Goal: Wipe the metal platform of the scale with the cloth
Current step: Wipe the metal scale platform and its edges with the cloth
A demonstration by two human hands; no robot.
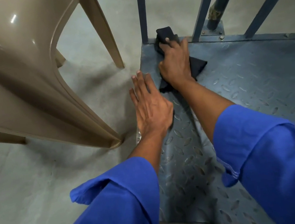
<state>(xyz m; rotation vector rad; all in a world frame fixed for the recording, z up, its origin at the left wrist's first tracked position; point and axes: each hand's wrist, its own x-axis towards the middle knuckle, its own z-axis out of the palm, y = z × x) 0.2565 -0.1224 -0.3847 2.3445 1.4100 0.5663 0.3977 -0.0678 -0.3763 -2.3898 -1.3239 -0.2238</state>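
The scale's metal platform (242,89) is a grey-blue checker plate lying low on the floor and fills the right half of the view. A dark cloth (197,65) lies bunched at the platform's far left corner. My right hand (174,62) is shut on the cloth and presses it onto the plate beside the upright bars. My left hand (149,104) rests flat with spread fingers on the platform's left edge, holding nothing. Both forearms wear blue sleeves.
A beige plastic chair (32,70) stands close on the left, one leg near my left wrist. Blue metal bars (199,12) rise from the platform's far edge. Grey concrete floor (30,182) lies to the left.
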